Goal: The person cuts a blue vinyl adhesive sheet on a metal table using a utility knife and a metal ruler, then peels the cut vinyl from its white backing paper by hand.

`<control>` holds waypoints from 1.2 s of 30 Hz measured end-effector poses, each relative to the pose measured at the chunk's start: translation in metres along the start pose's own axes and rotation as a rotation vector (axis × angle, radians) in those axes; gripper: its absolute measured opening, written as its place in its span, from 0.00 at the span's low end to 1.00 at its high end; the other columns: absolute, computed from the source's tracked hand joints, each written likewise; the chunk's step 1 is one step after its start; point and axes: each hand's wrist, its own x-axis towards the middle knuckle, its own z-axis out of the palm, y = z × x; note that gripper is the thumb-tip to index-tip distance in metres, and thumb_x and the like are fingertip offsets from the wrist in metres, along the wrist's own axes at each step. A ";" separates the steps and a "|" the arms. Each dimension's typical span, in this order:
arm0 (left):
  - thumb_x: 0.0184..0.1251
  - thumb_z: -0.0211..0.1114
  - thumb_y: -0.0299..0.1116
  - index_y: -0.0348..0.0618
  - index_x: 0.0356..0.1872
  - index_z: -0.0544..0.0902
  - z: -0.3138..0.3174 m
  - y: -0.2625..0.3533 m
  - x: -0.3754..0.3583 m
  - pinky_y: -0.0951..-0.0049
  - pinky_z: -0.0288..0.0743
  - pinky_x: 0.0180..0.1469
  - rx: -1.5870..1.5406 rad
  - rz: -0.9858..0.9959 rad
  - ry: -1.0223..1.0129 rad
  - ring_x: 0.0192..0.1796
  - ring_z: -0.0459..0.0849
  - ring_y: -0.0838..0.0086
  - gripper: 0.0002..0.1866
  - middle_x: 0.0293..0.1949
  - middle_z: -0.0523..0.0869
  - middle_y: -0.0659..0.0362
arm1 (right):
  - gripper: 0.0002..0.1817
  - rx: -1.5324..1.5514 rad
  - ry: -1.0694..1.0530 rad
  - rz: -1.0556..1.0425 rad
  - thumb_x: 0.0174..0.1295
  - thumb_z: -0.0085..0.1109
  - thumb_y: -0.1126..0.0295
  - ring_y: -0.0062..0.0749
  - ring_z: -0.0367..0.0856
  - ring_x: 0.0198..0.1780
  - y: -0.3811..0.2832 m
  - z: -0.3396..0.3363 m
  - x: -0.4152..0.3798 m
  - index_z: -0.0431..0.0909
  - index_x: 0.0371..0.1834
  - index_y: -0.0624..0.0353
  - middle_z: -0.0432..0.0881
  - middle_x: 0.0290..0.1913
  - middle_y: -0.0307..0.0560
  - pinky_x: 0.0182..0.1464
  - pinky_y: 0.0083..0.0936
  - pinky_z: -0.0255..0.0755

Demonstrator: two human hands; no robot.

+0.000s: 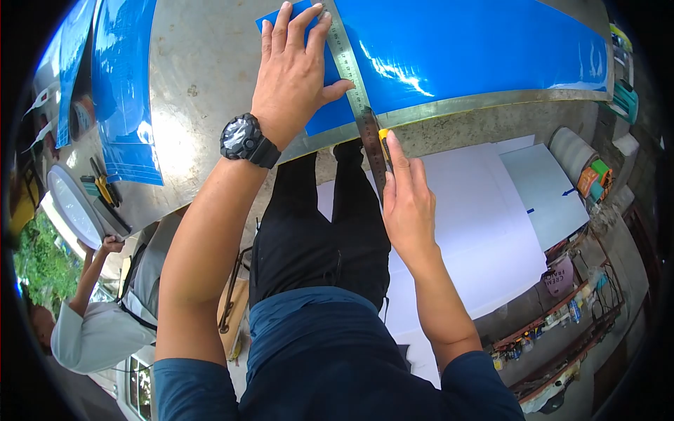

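A steel ruler (344,52) lies across a glossy blue sheet (484,45), its lower end sticking out past the table's edge. My left hand (293,70) is spread flat, with the fingertips and thumb pressing on the ruler and the palm over the narrow strip of sheet to its left. On that wrist is a black watch (247,142). My right hand (408,203) grips a yellow-and-black utility knife (385,139), index finger stretched along its top. The knife's tip is beside the ruler, near the sheet's front edge.
More blue sheets (126,77) lie on the metal table (203,84) at left, near yellow-handled pliers (104,184). Another person (105,330) stands at lower left, hand at a white oval object (74,203). Large white sheets (456,231) lie below the table at right, near cluttered shelves (554,337).
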 end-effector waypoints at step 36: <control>0.87 0.63 0.39 0.43 0.61 0.79 -0.136 0.069 0.026 0.63 0.83 0.60 -1.890 -0.356 -0.284 0.58 0.87 0.69 0.13 0.58 0.89 0.54 | 0.17 -0.169 0.277 0.142 0.62 0.72 0.79 0.66 0.79 0.53 0.047 -0.153 -0.130 0.81 0.53 0.61 0.81 0.47 0.62 0.55 0.52 0.72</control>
